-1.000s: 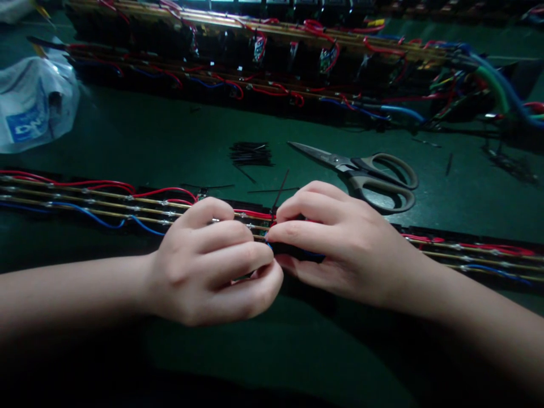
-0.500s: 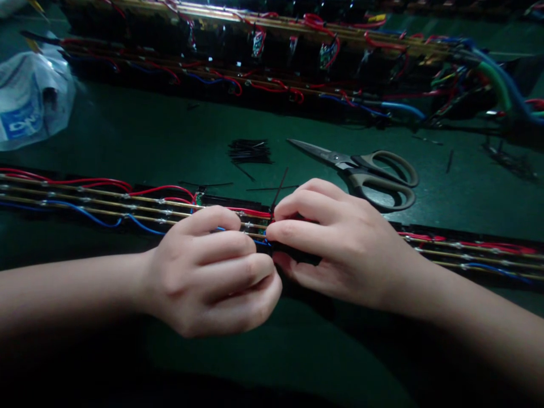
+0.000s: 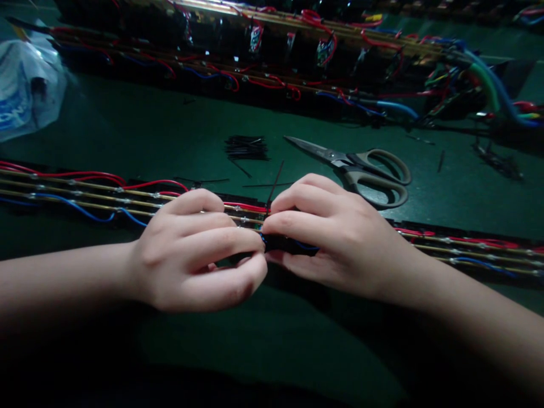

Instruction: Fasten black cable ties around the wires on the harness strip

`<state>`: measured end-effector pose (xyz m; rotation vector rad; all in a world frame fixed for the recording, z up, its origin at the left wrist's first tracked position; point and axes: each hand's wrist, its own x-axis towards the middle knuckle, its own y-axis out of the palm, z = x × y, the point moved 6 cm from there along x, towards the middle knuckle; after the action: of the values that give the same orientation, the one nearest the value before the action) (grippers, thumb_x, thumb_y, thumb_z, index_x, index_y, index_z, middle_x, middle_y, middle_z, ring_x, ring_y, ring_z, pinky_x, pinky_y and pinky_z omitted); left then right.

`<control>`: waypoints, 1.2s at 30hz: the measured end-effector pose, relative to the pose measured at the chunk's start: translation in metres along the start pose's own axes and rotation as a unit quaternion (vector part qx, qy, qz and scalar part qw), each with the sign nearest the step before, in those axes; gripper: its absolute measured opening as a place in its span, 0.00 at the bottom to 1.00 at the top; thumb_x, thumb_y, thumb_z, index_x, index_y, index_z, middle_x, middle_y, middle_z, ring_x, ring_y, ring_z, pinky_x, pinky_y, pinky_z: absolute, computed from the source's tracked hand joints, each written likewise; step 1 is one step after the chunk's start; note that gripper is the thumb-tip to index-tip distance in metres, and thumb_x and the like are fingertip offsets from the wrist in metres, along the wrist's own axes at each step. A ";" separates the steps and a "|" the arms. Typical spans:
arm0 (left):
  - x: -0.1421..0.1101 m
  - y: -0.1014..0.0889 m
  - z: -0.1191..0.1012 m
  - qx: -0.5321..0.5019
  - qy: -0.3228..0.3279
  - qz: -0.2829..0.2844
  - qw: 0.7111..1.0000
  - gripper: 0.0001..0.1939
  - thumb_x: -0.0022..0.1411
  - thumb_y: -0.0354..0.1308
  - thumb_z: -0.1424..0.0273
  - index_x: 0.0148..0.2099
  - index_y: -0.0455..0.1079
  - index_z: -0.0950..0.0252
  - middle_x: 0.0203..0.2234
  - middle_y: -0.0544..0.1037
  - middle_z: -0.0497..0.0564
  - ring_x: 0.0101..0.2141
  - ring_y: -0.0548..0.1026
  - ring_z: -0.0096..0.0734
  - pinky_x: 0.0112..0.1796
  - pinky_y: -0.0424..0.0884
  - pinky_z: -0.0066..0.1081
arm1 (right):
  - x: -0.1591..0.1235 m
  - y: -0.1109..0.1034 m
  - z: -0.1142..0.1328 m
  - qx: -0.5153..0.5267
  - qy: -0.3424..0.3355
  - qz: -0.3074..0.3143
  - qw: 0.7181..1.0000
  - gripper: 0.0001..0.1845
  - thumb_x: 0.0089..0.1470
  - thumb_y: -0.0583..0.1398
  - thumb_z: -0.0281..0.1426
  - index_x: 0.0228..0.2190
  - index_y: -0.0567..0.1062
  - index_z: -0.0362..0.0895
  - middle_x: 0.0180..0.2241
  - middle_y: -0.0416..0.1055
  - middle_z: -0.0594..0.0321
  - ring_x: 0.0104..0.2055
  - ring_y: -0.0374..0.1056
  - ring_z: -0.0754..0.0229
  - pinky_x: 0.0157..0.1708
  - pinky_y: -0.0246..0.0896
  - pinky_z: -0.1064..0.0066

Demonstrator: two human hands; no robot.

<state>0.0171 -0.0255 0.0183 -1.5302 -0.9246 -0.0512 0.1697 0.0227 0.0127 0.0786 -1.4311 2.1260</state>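
Note:
A long, narrow strip [image 3: 97,195] with brass rods, solder joints and red and blue wires runs across the table under both hands. A thin black cable tie [image 3: 276,182] stands up from it at the middle, its tail slanting to the upper right. My right hand [image 3: 335,238] grips the strip, fingers on top and thumb at the near edge, fingertips against the tie. My left hand [image 3: 195,255] is closed, with its fingers curled and their tips meeting near a blue wire at the strip's near side; what they pinch is hidden.
Beyond the strip lie a bundle of black cable ties [image 3: 246,147] and scissors [image 3: 348,164] with dark handles. A clear plastic bag [image 3: 29,93] sits at the left. Larger wired assemblies [image 3: 255,51] span the back. Dark scraps [image 3: 497,158] lie at the right.
My left hand has shifted slightly left and up, and its fingers have loosened a little. My right hand stays at the cable tie. The whole view has drifted slightly.

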 end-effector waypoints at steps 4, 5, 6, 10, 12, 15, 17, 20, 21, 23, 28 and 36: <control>-0.001 0.002 0.000 0.011 -0.004 0.011 1.000 0.09 0.68 0.57 0.78 0.44 0.71 0.57 0.37 0.86 0.47 0.31 0.81 0.32 0.35 0.69 0.41 | 0.001 0.000 -0.001 -0.005 0.003 0.004 1.000 0.06 0.64 0.62 0.29 0.40 0.79 0.41 0.45 0.78 0.51 0.42 0.69 0.55 0.40 0.68 0.63; -0.001 0.002 0.001 0.015 -0.009 0.015 1.000 0.09 0.68 0.57 0.77 0.44 0.70 0.57 0.37 0.86 0.46 0.31 0.81 0.32 0.35 0.69 0.41 | 0.001 0.000 -0.001 -0.006 0.004 0.005 1.000 0.06 0.64 0.61 0.28 0.40 0.79 0.41 0.45 0.78 0.51 0.42 0.69 0.55 0.40 0.69 0.63; -0.001 0.003 0.001 0.018 -0.013 0.019 1.000 0.09 0.69 0.56 0.77 0.45 0.70 0.56 0.37 0.87 0.46 0.32 0.81 0.32 0.35 0.69 0.41 | 0.000 0.000 0.000 -0.007 0.005 0.005 1.000 0.06 0.64 0.61 0.28 0.40 0.79 0.41 0.45 0.78 0.51 0.42 0.69 0.55 0.40 0.69 0.63; 0.001 0.003 0.001 0.014 -0.006 0.020 1.000 0.07 0.71 0.56 0.76 0.44 0.70 0.58 0.37 0.87 0.46 0.32 0.82 0.32 0.35 0.69 0.41 | 0.000 -0.001 0.000 -0.006 0.007 0.004 1.000 0.06 0.64 0.62 0.28 0.40 0.80 0.41 0.44 0.79 0.52 0.43 0.69 0.55 0.41 0.69 0.63; 0.002 0.002 0.000 0.015 0.011 0.012 1.000 0.06 0.70 0.58 0.77 0.43 0.71 0.59 0.36 0.87 0.47 0.31 0.81 0.32 0.34 0.69 0.41 | 0.001 -0.001 0.000 -0.004 0.007 0.003 1.000 0.06 0.64 0.62 0.28 0.40 0.80 0.40 0.44 0.79 0.51 0.42 0.69 0.54 0.41 0.69 0.63; 0.003 0.000 -0.002 0.026 0.065 0.021 0.997 0.05 0.68 0.61 0.77 0.43 0.73 0.62 0.36 0.87 0.48 0.30 0.81 0.30 0.33 0.69 0.39 | 0.002 -0.001 0.000 0.001 0.007 0.000 1.000 0.07 0.64 0.63 0.28 0.40 0.81 0.38 0.44 0.79 0.50 0.42 0.69 0.54 0.40 0.69 0.63; 0.003 -0.002 -0.003 0.035 0.113 0.036 0.992 0.06 0.67 0.62 0.77 0.44 0.75 0.62 0.37 0.87 0.47 0.30 0.81 0.27 0.33 0.70 0.36 | 0.002 -0.001 0.001 0.002 0.007 0.000 1.000 0.07 0.64 0.63 0.28 0.40 0.81 0.38 0.44 0.79 0.50 0.41 0.69 0.54 0.40 0.68 0.63; 0.005 -0.005 -0.002 0.056 0.138 0.041 0.988 0.08 0.68 0.60 0.77 0.45 0.77 0.60 0.37 0.87 0.46 0.29 0.80 0.25 0.31 0.70 0.34 | 0.002 -0.001 0.001 -0.001 0.008 0.002 1.000 0.07 0.64 0.62 0.28 0.39 0.81 0.39 0.44 0.79 0.51 0.42 0.69 0.54 0.40 0.69 0.63; 0.006 -0.006 -0.002 0.065 0.138 0.039 0.988 0.09 0.68 0.60 0.77 0.45 0.78 0.60 0.37 0.87 0.45 0.29 0.80 0.25 0.30 0.70 0.34 | 0.002 -0.001 0.001 -0.002 0.009 0.002 1.000 0.07 0.64 0.62 0.29 0.39 0.81 0.40 0.44 0.79 0.52 0.42 0.69 0.55 0.41 0.69 0.64; 0.006 -0.006 -0.005 0.077 0.144 0.042 0.986 0.09 0.69 0.60 0.77 0.44 0.78 0.59 0.38 0.87 0.45 0.29 0.80 0.25 0.28 0.70 0.33 | 0.001 -0.001 0.001 -0.006 0.012 0.002 1.000 0.07 0.65 0.62 0.29 0.39 0.81 0.40 0.44 0.79 0.52 0.42 0.69 0.55 0.41 0.69 0.64; 0.002 -0.004 -0.011 0.054 0.102 -0.006 0.993 0.07 0.70 0.59 0.76 0.44 0.79 0.67 0.37 0.86 0.52 0.28 0.80 0.29 0.29 0.69 0.36 | 0.002 0.000 0.001 -0.002 0.007 -0.002 1.000 0.08 0.65 0.62 0.29 0.38 0.81 0.39 0.42 0.79 0.51 0.41 0.69 0.55 0.40 0.68 0.64; 0.012 -0.008 -0.014 0.043 0.136 0.033 0.989 0.08 0.70 0.58 0.78 0.43 0.79 0.69 0.37 0.87 0.50 0.29 0.81 0.25 0.28 0.71 0.33 | 0.002 0.002 0.001 -0.016 0.002 -0.009 1.000 0.07 0.63 0.62 0.28 0.37 0.81 0.38 0.42 0.79 0.51 0.40 0.68 0.54 0.37 0.67 0.64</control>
<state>0.0272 -0.0321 0.0338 -1.4309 -0.6518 -0.1665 0.1669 0.0218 0.0122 0.0744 -1.4563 2.0864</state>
